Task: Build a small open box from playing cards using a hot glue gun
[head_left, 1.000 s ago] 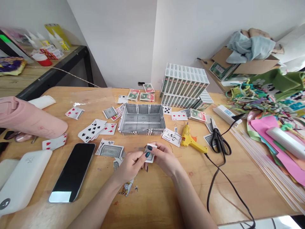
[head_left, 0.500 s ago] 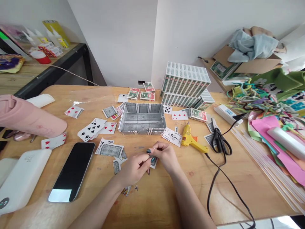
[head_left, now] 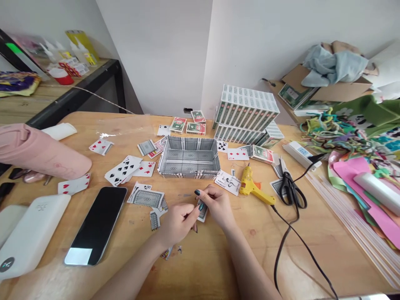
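Note:
Low over the table, my two hands meet at one grey-backed playing card point(head_left: 203, 214), mostly covered by fingers. My left hand point(head_left: 179, 221) pinches the card's left side between thumb and fingers. On its upper part, my right hand point(head_left: 217, 205) is closed with the thumb stretched across. Just beyond stands an open box made of playing cards point(head_left: 192, 170), grey card backs facing inward. A yellow glue gun point(head_left: 254, 187) lies to the right, near a joker card point(head_left: 228, 181). Cut card pieces point(head_left: 155, 219) lie left of my left hand.
Black scissors point(head_left: 290, 187) and a white power strip point(head_left: 301, 155) lie at right, with the glue gun's cord running forward. Stacked card decks point(head_left: 246, 112) stand behind. A phone point(head_left: 96, 225), power bank point(head_left: 34, 235) and pink roll point(head_left: 46, 152) occupy the left.
The view has shifted slightly, so the table's things appear a little farther right. My hands stay at the card, and more of the card shows between them.

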### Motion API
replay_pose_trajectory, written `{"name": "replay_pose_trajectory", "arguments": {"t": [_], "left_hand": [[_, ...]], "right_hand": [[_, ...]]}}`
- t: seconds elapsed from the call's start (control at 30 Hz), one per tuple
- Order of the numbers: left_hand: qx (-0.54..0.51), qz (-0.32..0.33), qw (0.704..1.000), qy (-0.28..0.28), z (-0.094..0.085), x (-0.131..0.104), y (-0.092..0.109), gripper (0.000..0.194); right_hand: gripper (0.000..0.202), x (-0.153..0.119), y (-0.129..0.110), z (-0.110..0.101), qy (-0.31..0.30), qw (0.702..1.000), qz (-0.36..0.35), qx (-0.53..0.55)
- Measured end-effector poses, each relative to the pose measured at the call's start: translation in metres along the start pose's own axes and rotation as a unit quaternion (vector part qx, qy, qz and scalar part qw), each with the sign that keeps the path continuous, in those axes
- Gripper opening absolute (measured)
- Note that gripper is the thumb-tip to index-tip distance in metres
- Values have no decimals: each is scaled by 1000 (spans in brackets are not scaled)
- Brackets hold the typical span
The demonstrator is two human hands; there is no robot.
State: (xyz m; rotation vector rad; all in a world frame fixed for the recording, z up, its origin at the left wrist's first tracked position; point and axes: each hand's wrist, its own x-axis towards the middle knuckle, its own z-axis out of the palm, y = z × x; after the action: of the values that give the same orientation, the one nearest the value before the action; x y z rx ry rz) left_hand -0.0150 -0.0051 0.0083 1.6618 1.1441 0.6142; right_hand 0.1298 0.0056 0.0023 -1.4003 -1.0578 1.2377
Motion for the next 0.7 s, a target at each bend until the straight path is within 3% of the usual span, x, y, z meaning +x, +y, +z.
{"name": "replay_pose_trajectory", "arguments": {"t": [0.23, 0.33, 0.53, 0.7], "left_hand": [[-14, -30, 991, 126, -14, 3, -6, 45], [19, -25, 986, 166, -18, 5, -10, 45], [82, 38, 975, 204, -17, 5, -10, 45], [-27, 33, 982, 182, -22, 3, -9, 24]], "right_hand": [[32, -1, -3, -6, -121, 979, 74, 147], [33, 0, -1, -6, -145, 968, 110, 174], [31, 1, 4, 1, -72, 968, 148, 191], [29, 1, 3, 4, -17, 964, 149, 218]]}}
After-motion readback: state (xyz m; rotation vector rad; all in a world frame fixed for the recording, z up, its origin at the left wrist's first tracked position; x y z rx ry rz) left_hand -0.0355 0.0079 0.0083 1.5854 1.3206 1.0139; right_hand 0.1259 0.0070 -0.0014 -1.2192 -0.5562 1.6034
